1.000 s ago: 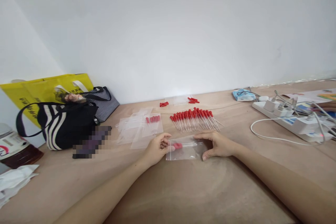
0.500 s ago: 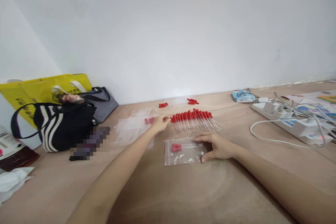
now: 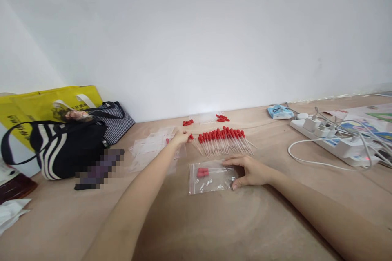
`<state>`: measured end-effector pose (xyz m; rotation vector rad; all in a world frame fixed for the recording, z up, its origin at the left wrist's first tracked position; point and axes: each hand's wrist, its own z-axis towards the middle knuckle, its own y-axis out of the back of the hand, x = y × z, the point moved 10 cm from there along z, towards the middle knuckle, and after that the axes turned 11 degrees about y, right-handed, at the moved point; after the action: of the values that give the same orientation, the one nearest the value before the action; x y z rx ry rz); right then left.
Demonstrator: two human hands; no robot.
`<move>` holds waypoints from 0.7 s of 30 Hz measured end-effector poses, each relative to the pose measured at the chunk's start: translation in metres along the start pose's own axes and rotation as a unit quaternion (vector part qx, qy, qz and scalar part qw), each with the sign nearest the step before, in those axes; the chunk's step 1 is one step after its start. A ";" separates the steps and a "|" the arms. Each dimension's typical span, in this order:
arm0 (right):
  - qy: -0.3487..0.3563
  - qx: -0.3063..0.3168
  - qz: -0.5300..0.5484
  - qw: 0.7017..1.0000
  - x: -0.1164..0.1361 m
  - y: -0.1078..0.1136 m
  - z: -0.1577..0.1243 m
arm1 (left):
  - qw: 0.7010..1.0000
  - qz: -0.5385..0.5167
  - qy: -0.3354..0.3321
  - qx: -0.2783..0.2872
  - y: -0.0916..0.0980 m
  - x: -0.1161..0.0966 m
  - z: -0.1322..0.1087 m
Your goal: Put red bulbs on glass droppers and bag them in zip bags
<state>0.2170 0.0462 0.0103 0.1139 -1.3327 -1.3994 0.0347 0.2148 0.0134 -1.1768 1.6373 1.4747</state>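
Observation:
A row of glass droppers with red rubber bulbs [image 3: 225, 138] lies on the table, bulbs pointing away from me. Just left of the row, my left hand [image 3: 183, 136] pinches the bulb end of a single dropper [image 3: 196, 144], whose stem slants toward the row. Nearer to me lies a clear zip bag [image 3: 211, 181] with droppers inside, their red bulbs at its left end. My right hand [image 3: 249, 171] grips the bag's right end, thumb at the near side and fingers at the far side. Part of that end is hidden under the palm.
Flat clear bags [image 3: 147, 151] are spread left of the row, some partly under my left forearm. More red-bulbed droppers [image 3: 222, 118] lie by the wall. A power strip [image 3: 324, 140] with cables and a blue mask [image 3: 280, 112] sit right; a black bag [image 3: 70, 147] stands left.
My left hand has moved left and slightly away from me, drawing one dropper out from the row's left end. The right hand stays on the zip bag; the whole view has shifted slightly.

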 end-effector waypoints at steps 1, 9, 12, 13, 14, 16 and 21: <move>-0.001 0.000 0.001 1.000 0.000 0.000 0.000 | 1.000 -0.028 -0.009 -0.011 0.011 0.000 -0.007; -0.009 0.006 -0.002 1.000 -0.001 -0.001 0.000 | 0.970 -0.191 -0.116 -0.092 0.085 0.040 -0.102; -0.007 0.010 -0.011 1.000 -0.001 -0.002 0.000 | 0.962 -0.223 -0.130 -0.092 0.089 0.050 -0.122; -0.007 0.010 -0.012 1.000 0.000 -0.002 0.000 | 0.961 -0.227 -0.127 -0.094 0.089 0.052 -0.125; -0.007 0.010 -0.013 1.000 0.000 -0.002 0.000 | 0.960 -0.231 -0.123 -0.095 0.089 0.053 -0.127; -0.009 0.009 -0.013 1.000 -0.001 -0.001 0.000 | 0.958 -0.244 -0.114 -0.094 0.087 0.052 -0.127; -0.011 0.007 -0.011 1.000 -0.001 -0.001 -0.001 | 0.955 -0.268 -0.092 -0.090 0.081 0.055 -0.128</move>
<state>0.2171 0.0463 0.0086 0.1244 -1.3632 -1.4132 -0.0476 0.0762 0.0202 -1.3970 0.9677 1.3410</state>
